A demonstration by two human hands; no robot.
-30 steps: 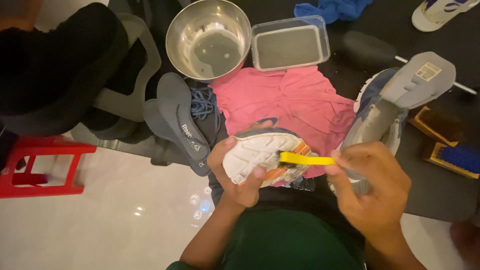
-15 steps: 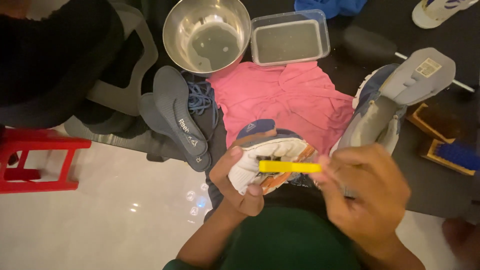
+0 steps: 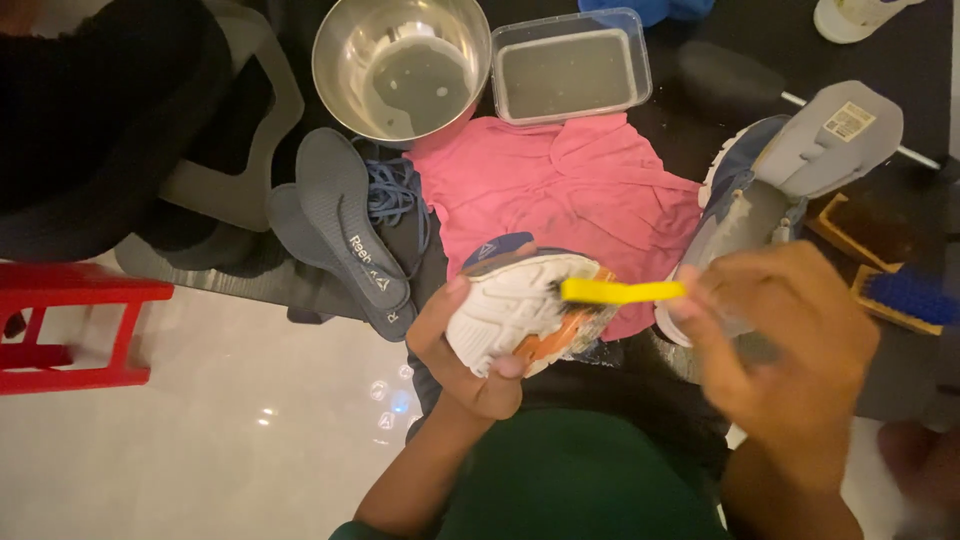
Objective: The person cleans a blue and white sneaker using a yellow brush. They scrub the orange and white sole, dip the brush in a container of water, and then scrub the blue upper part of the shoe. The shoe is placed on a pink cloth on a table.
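Left hand [image 3: 470, 350] grips sneaker [image 3: 520, 305] — sole up, lengthwise left-right | right hand [image 3: 790, 345] grips yellow brush [image 3: 620, 291] — bristles on sole

Dim warm light, floor [image 3: 200, 440] glare spots, right hand [image 3: 790, 340] motion-blurred.

A shiny metal bowl [image 3: 400, 65], a clear plastic tub [image 3: 570, 65], soft pink cloth [image 3: 560, 185] and glossy pale floor [image 3: 200, 440].

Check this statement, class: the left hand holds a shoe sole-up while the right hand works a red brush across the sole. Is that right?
Not quite. The head view shows the brush is yellow, not red. The rest stands: the left hand holds the shoe sole-up, and the right hand works the brush across the sole.
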